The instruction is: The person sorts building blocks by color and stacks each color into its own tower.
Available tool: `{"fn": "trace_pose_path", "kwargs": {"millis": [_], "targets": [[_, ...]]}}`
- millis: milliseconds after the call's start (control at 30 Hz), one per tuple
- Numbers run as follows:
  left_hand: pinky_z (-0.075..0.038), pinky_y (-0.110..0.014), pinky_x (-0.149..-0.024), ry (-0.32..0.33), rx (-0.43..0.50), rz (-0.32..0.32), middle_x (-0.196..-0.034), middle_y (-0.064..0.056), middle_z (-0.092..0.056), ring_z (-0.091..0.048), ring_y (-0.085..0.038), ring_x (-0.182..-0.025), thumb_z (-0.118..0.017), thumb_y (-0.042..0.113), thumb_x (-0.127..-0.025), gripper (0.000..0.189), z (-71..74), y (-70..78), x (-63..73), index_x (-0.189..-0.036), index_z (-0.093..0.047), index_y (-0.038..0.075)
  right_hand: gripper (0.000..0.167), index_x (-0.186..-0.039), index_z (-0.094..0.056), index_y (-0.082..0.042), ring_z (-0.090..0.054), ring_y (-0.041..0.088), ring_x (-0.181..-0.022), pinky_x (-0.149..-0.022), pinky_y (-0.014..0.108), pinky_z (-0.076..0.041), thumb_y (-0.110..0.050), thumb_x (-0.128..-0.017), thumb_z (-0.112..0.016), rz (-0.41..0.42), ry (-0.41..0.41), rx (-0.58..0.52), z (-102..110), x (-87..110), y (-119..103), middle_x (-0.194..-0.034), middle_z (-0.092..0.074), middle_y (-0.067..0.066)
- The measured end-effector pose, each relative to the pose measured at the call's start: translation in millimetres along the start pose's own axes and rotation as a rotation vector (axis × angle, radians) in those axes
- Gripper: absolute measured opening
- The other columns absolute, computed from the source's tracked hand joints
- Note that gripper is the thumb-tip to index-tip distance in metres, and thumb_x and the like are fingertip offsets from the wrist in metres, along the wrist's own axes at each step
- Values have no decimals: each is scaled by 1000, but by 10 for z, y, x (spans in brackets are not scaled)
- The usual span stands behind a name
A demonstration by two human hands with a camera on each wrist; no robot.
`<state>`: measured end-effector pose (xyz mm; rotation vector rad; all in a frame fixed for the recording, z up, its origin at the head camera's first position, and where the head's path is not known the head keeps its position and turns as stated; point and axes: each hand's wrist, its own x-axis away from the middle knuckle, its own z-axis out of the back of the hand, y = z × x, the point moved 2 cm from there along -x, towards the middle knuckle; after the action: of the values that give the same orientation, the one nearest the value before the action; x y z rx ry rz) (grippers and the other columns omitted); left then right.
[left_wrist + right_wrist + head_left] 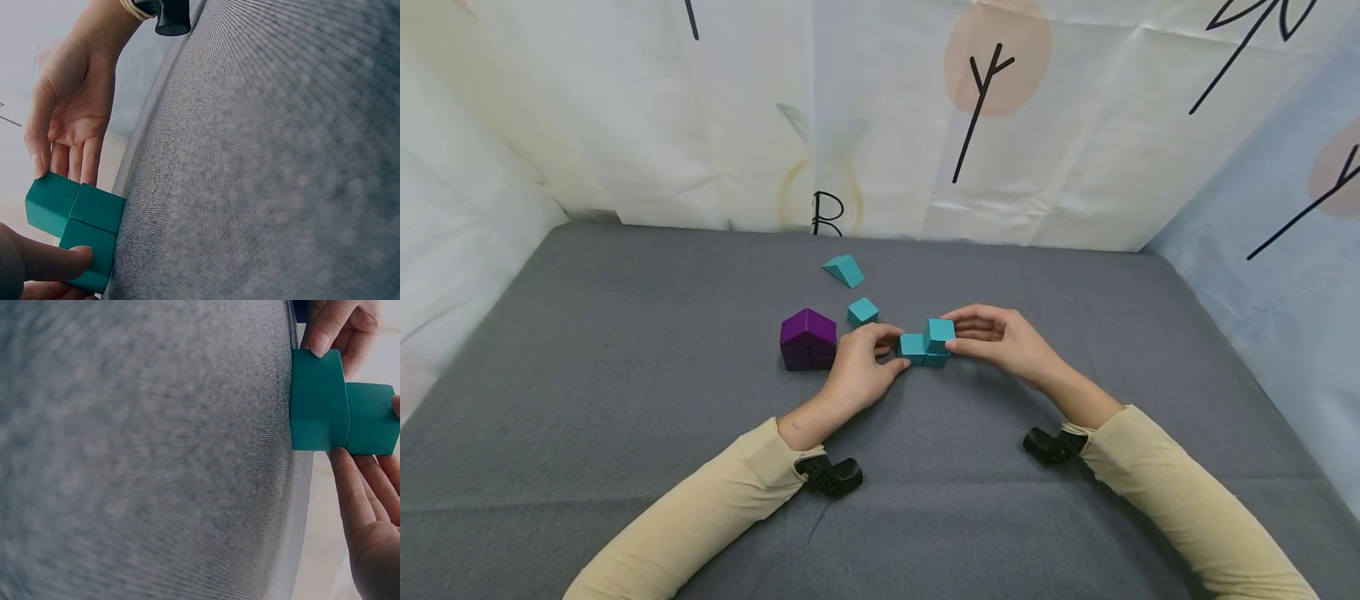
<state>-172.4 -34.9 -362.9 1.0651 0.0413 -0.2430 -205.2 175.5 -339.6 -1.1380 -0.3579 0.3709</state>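
Two teal cubes stand side by side on the grey cloth; the left one (912,348) is pinched between thumb and fingers of my left hand (861,367). On top of the right-hand lower cube (97,207) sits a third teal cube (940,333). My right hand (1011,342) holds this upper cube between thumb and fingers, from its right side. In the right wrist view the upper cube (372,419) lies flush against the lower pair, and the left thumb (320,344) rests on the far cube.
Left of my left hand stands a purple block house (808,340) with a pointed roof. Behind that hand lies a single teal cube (862,312), and farther back a teal triangular prism (844,271). A patterned curtain (880,125) borders the grey table (662,333).
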Motion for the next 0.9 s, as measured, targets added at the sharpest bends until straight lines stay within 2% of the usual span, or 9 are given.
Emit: {"fn": "trace_pose_path", "kwargs": {"millis": [267, 567, 767, 900], "targets": [[-53, -31, -91, -2, -10, 0, -114, -17, -65, -64, -28, -108, -73, 1, -83, 34, 0, 12, -5, -116, -65, -1, 44, -132, -57, -8, -61, 13, -114, -91, 28, -52, -19, -91, -68, -11, 0, -1, 0, 23, 16, -132, -58, 14], [-53, -31, -91, -3, -2, 11, -115, -17, -65, -63, -28, -110, -73, 2, -83, 35, 7, 13, -8, -117, -65, 0, 51, -137, -52, -9, -55, 25, -123, -93, 29, -51, -18, -90, -68, -12, -21, -1, 2, 13, 18, -137, -54, 13], [-53, -31, -91, -5, -6, 6, -115, -17, -64, -63, -28, -109, -73, 2, -83, 34, 3, 6, -12, -117, -65, -1, 58, -140, -47, -4, -56, 29, -121, -90, 31, -54, -11, -87, -70, -14, -67, -34, -35, -8, 32, -135, -54, 19], [-53, -31, -91, -7, -4, 12, -115, -17, -64, -63, -28, -109, -73, 2, -83, 34, -13, -11, -16, -117, -65, 0, 58, -139, -48, -4, -57, 29, -121, -89, 31, -54, -10, -87, -71, -20, -53, -34, -59, 5, 46, -133, -55, 19]]}}
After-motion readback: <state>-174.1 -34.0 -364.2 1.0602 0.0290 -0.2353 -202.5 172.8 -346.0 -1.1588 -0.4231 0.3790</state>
